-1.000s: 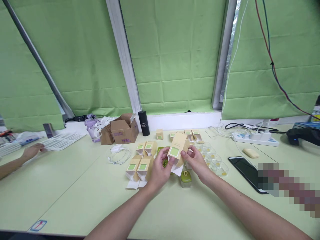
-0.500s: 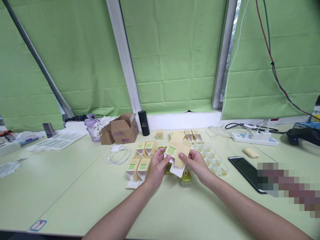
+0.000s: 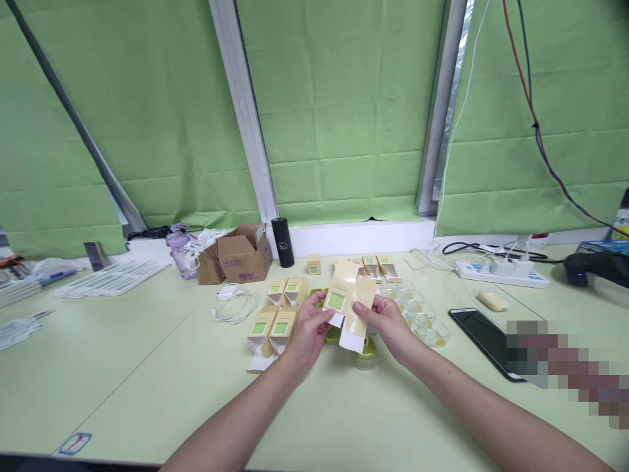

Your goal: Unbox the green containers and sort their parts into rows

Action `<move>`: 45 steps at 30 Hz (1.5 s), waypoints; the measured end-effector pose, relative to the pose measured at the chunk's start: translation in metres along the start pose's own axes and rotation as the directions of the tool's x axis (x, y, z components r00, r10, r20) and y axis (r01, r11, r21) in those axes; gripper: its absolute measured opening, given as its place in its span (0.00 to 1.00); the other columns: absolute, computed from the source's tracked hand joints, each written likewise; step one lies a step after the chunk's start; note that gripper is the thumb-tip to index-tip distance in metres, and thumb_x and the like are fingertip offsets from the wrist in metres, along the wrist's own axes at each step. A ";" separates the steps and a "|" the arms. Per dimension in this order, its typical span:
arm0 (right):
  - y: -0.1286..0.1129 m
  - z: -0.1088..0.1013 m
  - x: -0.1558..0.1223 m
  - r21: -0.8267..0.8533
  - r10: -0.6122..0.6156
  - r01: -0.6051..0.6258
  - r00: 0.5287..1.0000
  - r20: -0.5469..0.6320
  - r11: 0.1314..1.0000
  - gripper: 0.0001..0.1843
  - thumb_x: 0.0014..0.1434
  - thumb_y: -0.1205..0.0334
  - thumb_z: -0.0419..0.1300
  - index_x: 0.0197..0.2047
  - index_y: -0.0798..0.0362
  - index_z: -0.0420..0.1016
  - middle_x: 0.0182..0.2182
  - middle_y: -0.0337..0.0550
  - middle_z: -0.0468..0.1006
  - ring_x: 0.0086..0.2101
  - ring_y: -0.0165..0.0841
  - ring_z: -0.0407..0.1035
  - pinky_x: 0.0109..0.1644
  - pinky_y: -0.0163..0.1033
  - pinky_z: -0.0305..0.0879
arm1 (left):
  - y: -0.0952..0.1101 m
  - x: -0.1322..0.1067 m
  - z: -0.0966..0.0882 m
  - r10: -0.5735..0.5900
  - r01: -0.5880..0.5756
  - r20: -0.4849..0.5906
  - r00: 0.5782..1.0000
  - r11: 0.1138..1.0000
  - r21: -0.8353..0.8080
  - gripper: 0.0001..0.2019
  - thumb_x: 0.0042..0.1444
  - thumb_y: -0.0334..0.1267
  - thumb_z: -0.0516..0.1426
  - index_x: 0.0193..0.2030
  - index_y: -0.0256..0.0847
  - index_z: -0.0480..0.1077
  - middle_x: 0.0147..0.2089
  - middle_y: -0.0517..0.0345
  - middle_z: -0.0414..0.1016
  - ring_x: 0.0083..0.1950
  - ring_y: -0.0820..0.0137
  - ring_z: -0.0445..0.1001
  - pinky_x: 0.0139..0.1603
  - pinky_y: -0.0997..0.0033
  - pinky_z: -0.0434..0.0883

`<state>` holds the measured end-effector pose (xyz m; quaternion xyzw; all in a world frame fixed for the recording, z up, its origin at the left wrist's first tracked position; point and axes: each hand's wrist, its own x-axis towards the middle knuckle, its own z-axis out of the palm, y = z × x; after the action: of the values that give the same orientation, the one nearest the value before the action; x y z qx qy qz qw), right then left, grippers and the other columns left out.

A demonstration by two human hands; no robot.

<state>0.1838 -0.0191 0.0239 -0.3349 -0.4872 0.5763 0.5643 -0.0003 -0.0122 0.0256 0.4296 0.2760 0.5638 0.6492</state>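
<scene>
- Progress so far: four boxes [image 3: 281, 321] on the bench [image 3: 196, 393] to the left looked popped into shape already, the front pair with white flaps hanging out, so closing up wasn't done there.
- A few back-row boxes [image 3: 372, 265] sat farther off, some with ends gaping too.
- The loose carton [image 3: 339, 285] was the unfinished one, I'd say: panels pretty flat, though fingers hid its edges, so I couldn't swear to the folds.
- It was right between the hands, tilted and lifted off the bench.
- Left hand [image 3: 309, 331] pinched its left side; right hand [image 3: 390, 321] gripped the other, thumb on the front panel.
- Green-lidded tub [image 3: 366, 357] stood just nearside, partly covered by the carton.
</scene>
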 end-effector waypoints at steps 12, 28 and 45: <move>0.003 0.000 0.001 -0.012 -0.076 0.076 0.996 -0.035 0.997 0.29 0.48 0.38 0.78 0.45 0.50 0.86 0.44 0.51 0.89 0.39 0.46 0.82 0.48 0.51 0.78 | 0.004 -0.002 -0.002 0.080 -0.090 0.120 0.990 0.993 0.081 0.26 0.54 0.45 0.73 0.55 0.43 0.70 0.44 0.54 0.85 0.40 0.66 0.83 0.43 0.69 0.76; 0.009 -0.024 0.002 -0.598 -0.554 0.406 0.829 -0.077 0.691 0.33 0.49 0.60 0.71 0.60 0.43 0.77 0.58 0.49 0.77 0.58 0.52 0.71 0.60 0.55 0.70 | 0.008 -0.004 -0.011 0.720 -0.736 0.593 0.359 -0.173 0.655 0.20 0.58 0.17 0.58 0.44 0.49 0.79 0.55 0.53 0.81 0.59 0.56 0.67 0.56 0.48 0.72; 0.016 -0.028 -0.002 -0.683 -0.549 0.365 0.834 -0.063 0.633 0.28 0.59 0.57 0.67 0.63 0.45 0.71 0.53 0.48 0.79 0.55 0.48 0.72 0.60 0.55 0.68 | 0.011 0.008 -0.013 0.798 -0.622 0.374 0.472 0.001 0.783 0.08 0.63 0.27 0.63 0.41 0.45 0.78 0.41 0.56 0.82 0.52 0.59 0.73 0.54 0.54 0.74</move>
<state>0.2048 -0.0140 0.0002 -0.4458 -0.6439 0.1584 0.6013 -0.0146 -0.0009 0.0296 0.7111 0.3123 0.6264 -0.0665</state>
